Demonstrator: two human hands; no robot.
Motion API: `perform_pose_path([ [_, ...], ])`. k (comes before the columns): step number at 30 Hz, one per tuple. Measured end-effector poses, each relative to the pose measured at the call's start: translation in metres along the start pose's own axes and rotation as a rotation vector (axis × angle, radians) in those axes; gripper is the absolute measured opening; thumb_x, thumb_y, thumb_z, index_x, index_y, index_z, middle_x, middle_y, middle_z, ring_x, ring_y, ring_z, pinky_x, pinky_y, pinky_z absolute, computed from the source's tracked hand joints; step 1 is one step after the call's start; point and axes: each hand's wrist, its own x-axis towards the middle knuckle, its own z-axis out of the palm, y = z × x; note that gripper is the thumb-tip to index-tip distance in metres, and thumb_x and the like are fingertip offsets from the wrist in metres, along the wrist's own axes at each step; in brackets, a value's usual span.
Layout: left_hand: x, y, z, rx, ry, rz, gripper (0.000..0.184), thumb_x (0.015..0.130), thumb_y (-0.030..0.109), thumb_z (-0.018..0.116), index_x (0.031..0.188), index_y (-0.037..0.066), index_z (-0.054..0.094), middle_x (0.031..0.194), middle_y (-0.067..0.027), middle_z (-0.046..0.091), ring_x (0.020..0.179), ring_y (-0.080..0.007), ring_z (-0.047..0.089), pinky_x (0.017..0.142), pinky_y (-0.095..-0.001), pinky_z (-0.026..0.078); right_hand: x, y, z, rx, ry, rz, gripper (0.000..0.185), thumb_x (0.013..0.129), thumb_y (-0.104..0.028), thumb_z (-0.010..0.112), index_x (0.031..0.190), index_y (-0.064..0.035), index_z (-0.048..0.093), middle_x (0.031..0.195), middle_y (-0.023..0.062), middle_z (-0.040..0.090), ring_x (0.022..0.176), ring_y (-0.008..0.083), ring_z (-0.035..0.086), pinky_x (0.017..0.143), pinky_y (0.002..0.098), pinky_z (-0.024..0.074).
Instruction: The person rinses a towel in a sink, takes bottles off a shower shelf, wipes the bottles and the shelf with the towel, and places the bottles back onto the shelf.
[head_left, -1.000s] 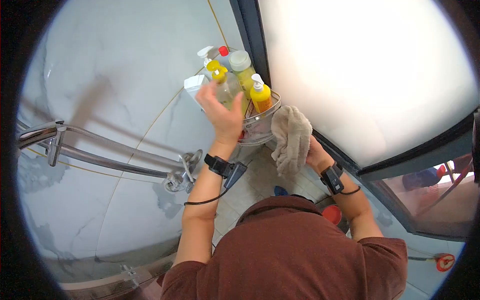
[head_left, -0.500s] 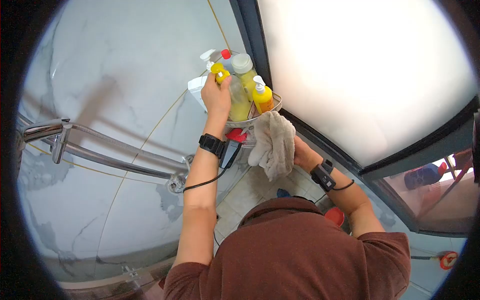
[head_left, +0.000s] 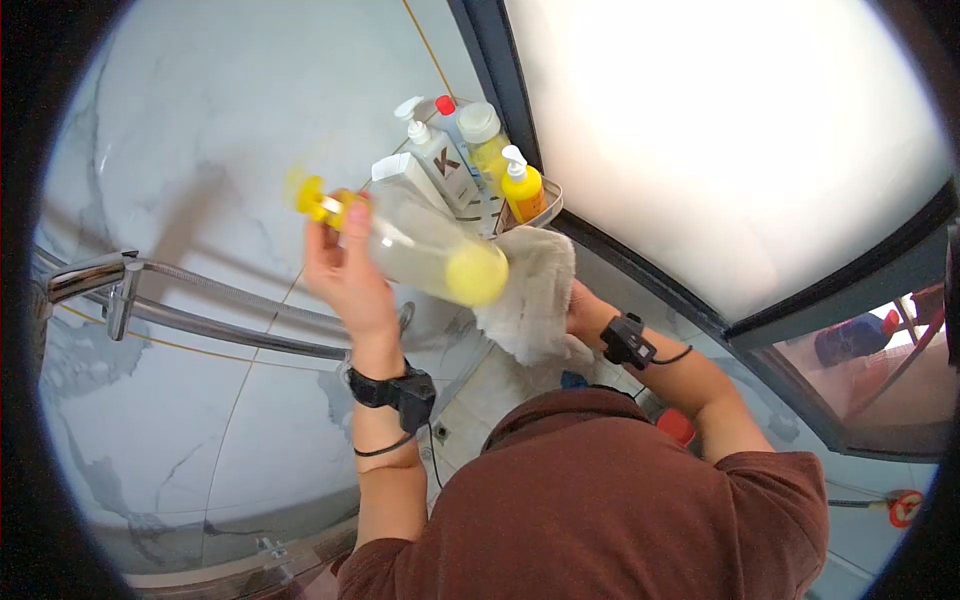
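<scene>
tilted clear bottle (head_left: 412,243), yellow pump (head_left: 313,197), yellow contents (head_left: 477,274) low inside

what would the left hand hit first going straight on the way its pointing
Beyond the pump bottle it holds, the left hand would probably meet the marbled wall first, though depth is unclear.

Head view, one, wide-angle, rounded to black at the edges; we look from the wearer's head, forward and steeply down; nearest us, the brown shirt (head_left: 600,500), low centre; at middle depth, left hand (head_left: 350,285) and right hand (head_left: 584,310); beyond, corner shelf (head_left: 552,206); tiled wall (head_left: 200,150) left, bright panel (head_left: 720,150) right.
</scene>
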Motion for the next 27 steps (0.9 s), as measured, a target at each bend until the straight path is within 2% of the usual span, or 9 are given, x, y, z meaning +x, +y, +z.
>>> perform_pose_path([
  [2,-0.032,-0.024,-0.001,0.006,-0.042,-0.115,0.028,0.087,0.007,0.060,0.112,-0.003,0.055,0.109,-0.0095,0.059,0.103,-0.0167,0.056,0.091,-0.0300,0.043,0.015,0.024,-0.007,0.033,-0.031,0.045,0.036,0.093,-0.031,0.052,0.118,-0.0056,0.054,0.115,0.0090,0.061,0.102,0.0198,0.059,0.091,0.0356,0.0496],
  [4,-0.056,-0.023,-0.011,0.060,-0.252,-0.147,0.047,0.081,0.013,0.068,0.121,-0.002,0.048,0.119,-0.0113,0.054,0.111,-0.0195,0.052,0.096,-0.0331,0.041,0.049,0.078,-0.059,0.593,-0.077,0.410,0.036,0.093,-0.032,0.051,0.118,-0.0059,0.055,0.116,0.0087,0.060,0.103,0.0192,0.059,0.092,0.0345,0.0486],
  [5,-0.064,-0.023,-0.016,0.086,-0.360,-0.169,0.057,0.078,0.015,0.072,0.126,-0.001,0.045,0.124,-0.0122,0.052,0.115,-0.0209,0.049,0.098,-0.0346,0.040,0.044,0.077,-0.046,0.614,-0.009,0.423,0.036,0.094,-0.033,0.049,0.118,-0.0061,0.055,0.114,0.0084,0.061,0.100,0.0191,0.060,0.088,0.0341,0.0508],
  [8,-0.070,-0.024,-0.034,0.063,-0.619,-0.132,0.098,0.062,0.022,0.085,0.138,0.002,0.028,0.139,-0.0144,0.037,0.126,-0.0239,0.039,0.104,-0.0378,0.035,0.038,0.079,-0.034,0.564,-0.016,0.497,0.034,0.095,-0.030,0.047,0.116,-0.0045,0.056,0.113,0.0106,0.062,0.094,0.0211,0.063,0.083,0.0356,0.0529],
  [9,-0.069,-0.029,-0.042,0.109,-0.610,-0.231,0.124,0.048,0.026,0.090,0.144,0.004,0.014,0.146,-0.0151,0.026,0.130,-0.0250,0.034,0.107,-0.0392,0.031,0.038,0.084,-0.034,0.508,-0.030,0.477,0.033,0.095,-0.029,0.047,0.115,-0.0044,0.057,0.112,0.0102,0.062,0.093,0.0207,0.063,0.081,0.0353,0.0534],
  [17,-0.088,-0.040,-0.062,0.064,-0.417,-0.374,0.110,0.059,0.000,0.082,0.144,0.005,0.014,0.134,-0.0122,0.039,0.120,-0.0238,0.045,0.101,-0.0379,0.039,0.050,0.115,-0.039,-0.154,0.234,0.365,0.026,0.091,-0.019,0.053,0.104,0.0018,0.061,0.099,0.0116,0.066,0.082,0.0201,0.065,0.068,0.0333,0.0525],
  [20,-0.090,-0.044,-0.073,0.034,-0.284,-0.320,0.105,0.062,-0.004,0.078,0.145,0.007,0.015,0.132,-0.0122,0.041,0.117,-0.0248,0.048,0.100,-0.0381,0.039,0.062,0.102,-0.039,-1.069,0.409,0.134,0.025,0.083,-0.017,0.057,0.085,0.0070,0.063,0.085,0.0234,0.065,0.079,0.0306,0.066,0.065,0.0395,0.0503],
  [23,-0.084,-0.038,-0.086,-0.026,-0.092,-0.255,0.100,0.064,-0.006,0.075,0.144,0.008,0.017,0.130,-0.0130,0.043,0.117,-0.0273,0.048,0.099,-0.0394,0.040,0.073,0.059,-0.004,-1.138,0.403,-0.156,0.023,0.079,-0.012,0.055,0.077,0.0099,0.061,0.080,0.0292,0.062,0.076,0.0366,0.065,0.064,0.0414,0.0493],
  [27,-0.067,-0.017,-0.098,-0.097,0.028,-0.207,0.100,0.064,-0.007,0.075,0.144,0.008,0.016,0.131,-0.0123,0.041,0.117,-0.0264,0.047,0.097,-0.0392,0.042,0.124,0.058,-0.007,-0.671,0.477,-0.316,0.030,0.084,-0.011,0.051,0.109,0.0040,0.055,0.098,0.0153,0.063,0.083,0.0233,0.062,0.068,0.0342,0.0496],
])
